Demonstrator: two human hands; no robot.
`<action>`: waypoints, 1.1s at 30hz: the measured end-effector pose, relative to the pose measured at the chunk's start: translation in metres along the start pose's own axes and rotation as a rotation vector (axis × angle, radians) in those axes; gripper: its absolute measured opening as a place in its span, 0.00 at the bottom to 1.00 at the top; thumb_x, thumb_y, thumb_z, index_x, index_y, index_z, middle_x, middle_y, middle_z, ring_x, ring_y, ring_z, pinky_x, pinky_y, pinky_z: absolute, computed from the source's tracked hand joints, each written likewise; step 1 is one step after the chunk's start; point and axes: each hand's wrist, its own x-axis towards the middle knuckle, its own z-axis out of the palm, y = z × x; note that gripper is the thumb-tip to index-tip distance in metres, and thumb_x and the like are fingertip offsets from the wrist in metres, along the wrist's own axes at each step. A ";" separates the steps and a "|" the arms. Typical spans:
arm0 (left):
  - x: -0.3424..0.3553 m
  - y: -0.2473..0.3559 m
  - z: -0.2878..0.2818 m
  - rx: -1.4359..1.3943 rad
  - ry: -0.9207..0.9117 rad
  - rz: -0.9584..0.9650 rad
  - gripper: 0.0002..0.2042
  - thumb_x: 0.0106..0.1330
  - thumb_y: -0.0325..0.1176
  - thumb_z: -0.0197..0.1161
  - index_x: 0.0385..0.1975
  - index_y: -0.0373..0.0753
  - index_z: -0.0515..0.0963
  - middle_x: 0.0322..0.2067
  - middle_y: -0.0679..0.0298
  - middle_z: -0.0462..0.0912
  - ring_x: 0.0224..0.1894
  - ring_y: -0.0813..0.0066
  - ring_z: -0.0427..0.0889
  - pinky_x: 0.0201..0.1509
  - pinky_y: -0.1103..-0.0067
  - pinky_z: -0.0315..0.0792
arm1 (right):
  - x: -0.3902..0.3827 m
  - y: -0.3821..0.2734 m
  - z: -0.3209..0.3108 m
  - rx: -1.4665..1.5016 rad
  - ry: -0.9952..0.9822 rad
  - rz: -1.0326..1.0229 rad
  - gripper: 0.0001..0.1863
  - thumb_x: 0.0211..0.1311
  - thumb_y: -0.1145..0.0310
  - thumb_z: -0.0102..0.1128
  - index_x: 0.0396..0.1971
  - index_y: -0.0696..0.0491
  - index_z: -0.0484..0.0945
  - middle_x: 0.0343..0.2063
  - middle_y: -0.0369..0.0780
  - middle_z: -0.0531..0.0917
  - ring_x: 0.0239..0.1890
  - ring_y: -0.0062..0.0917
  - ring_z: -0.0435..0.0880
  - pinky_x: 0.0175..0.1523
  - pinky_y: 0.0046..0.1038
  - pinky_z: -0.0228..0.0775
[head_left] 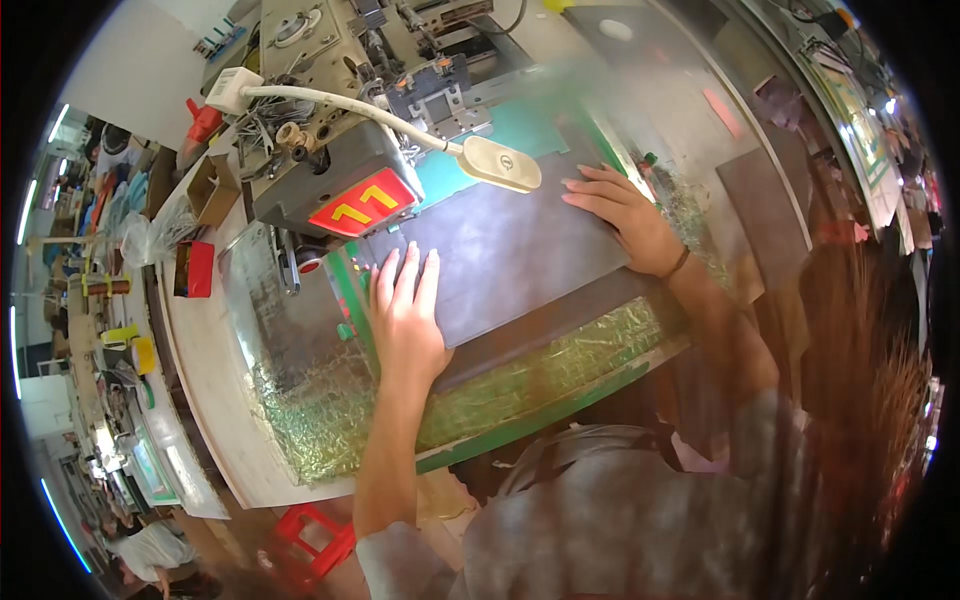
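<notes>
A dark grey-brown sheet of leather-like material lies flat on the sewing machine table. My left hand rests flat on its near left corner, fingers spread and pointing at the machine. On the sheet's far right edge my right hand presses down with straight fingers, a dark band at its wrist. The grey sewing machine with a red label stands just beyond the sheet. A white gooseneck lamp hangs over the sheet's far edge.
A second dark sheet lies on the table to the right. Small cardboard and red boxes sit left of the machine. A red plastic stool stands on the floor below. Crowded workbenches run along the left rim.
</notes>
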 end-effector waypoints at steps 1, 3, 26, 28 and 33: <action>0.000 0.000 0.000 -0.035 -0.034 -0.018 0.40 0.49 0.21 0.69 0.71 0.36 0.77 0.72 0.48 0.75 0.76 0.43 0.68 0.85 0.50 0.53 | -0.001 0.000 0.000 -0.007 0.002 0.004 0.39 0.51 0.90 0.65 0.66 0.48 0.80 0.70 0.35 0.81 0.77 0.41 0.71 0.82 0.47 0.62; 0.001 0.001 0.000 -0.053 -0.011 -0.014 0.37 0.52 0.22 0.67 0.70 0.36 0.77 0.72 0.48 0.76 0.76 0.43 0.69 0.85 0.50 0.53 | -0.001 -0.001 -0.001 -0.021 0.006 0.013 0.39 0.52 0.90 0.65 0.66 0.48 0.80 0.70 0.35 0.81 0.76 0.41 0.72 0.83 0.48 0.62; 0.001 0.003 -0.011 -0.031 -0.040 -0.027 0.28 0.69 0.37 0.64 0.69 0.35 0.79 0.72 0.48 0.77 0.77 0.44 0.70 0.82 0.54 0.58 | 0.000 0.008 0.010 -0.009 -0.034 0.006 0.30 0.63 0.80 0.56 0.67 0.50 0.80 0.70 0.38 0.79 0.78 0.39 0.68 0.85 0.51 0.53; -0.004 -0.004 -0.007 -0.096 -0.045 -0.037 0.28 0.70 0.40 0.65 0.70 0.37 0.79 0.73 0.50 0.76 0.77 0.45 0.70 0.82 0.55 0.59 | 0.000 0.010 0.012 -0.007 -0.034 0.000 0.31 0.62 0.80 0.56 0.67 0.51 0.80 0.70 0.39 0.79 0.78 0.40 0.68 0.85 0.52 0.53; -0.003 0.000 -0.006 -0.054 -0.019 -0.039 0.28 0.68 0.29 0.57 0.70 0.36 0.78 0.72 0.51 0.77 0.76 0.45 0.70 0.84 0.53 0.56 | 0.000 0.009 0.016 0.024 0.009 -0.010 0.25 0.67 0.73 0.58 0.65 0.52 0.82 0.68 0.40 0.82 0.75 0.45 0.72 0.83 0.55 0.54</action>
